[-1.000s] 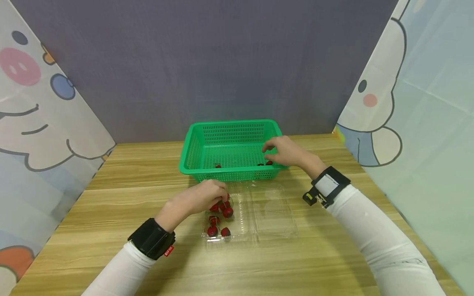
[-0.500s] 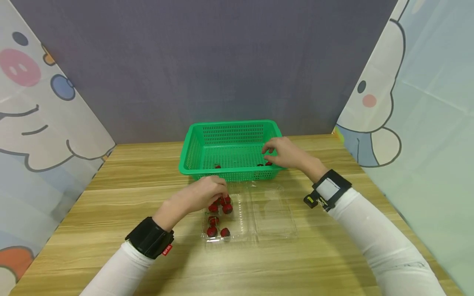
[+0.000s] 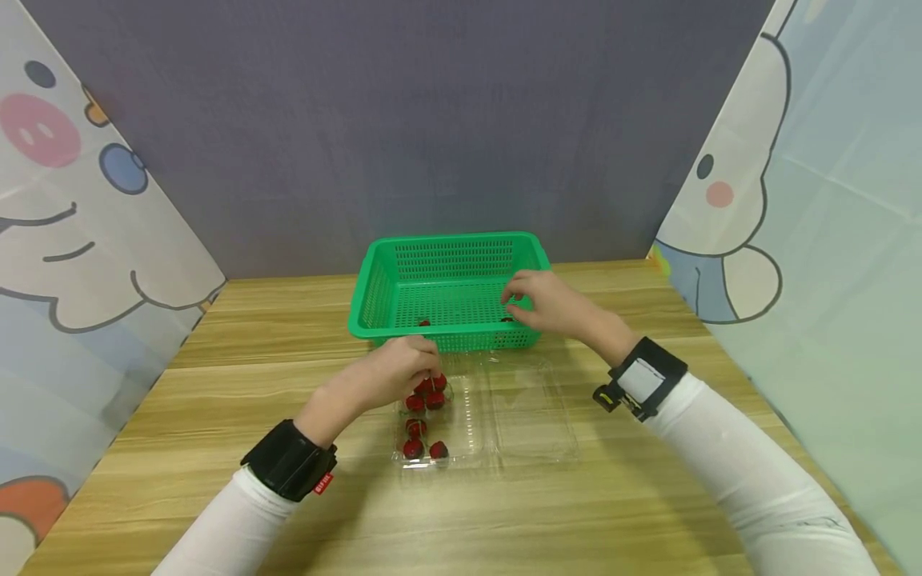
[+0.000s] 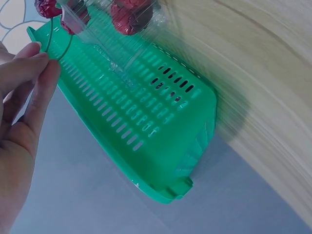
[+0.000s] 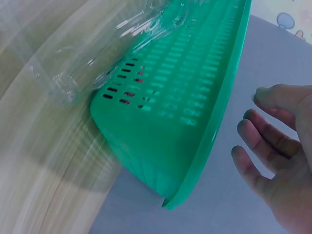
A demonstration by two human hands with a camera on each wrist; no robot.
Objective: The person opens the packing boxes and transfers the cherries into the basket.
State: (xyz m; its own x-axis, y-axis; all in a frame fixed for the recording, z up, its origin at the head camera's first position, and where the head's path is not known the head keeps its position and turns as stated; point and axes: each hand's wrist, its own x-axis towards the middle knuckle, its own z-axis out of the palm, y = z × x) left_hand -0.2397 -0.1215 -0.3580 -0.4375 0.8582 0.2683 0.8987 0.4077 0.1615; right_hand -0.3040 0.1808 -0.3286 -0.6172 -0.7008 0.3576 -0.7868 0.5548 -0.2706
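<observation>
Head: see cherries [image 3: 413, 449] in clear tray [image 3: 464, 428], few in green basket [image 3: 461, 330]. Left wrist: pinch stems [image 4: 50, 35] with left hand [image 4: 22, 112]; look light, slippery, fragile; best taken by stem. Right wrist: with right hand [image 5: 287, 178], fingers loose, hold nothing.

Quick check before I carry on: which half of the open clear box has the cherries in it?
The left half, with the left hand over its far end. Red cherries lie in it; the right half shows none.
</observation>
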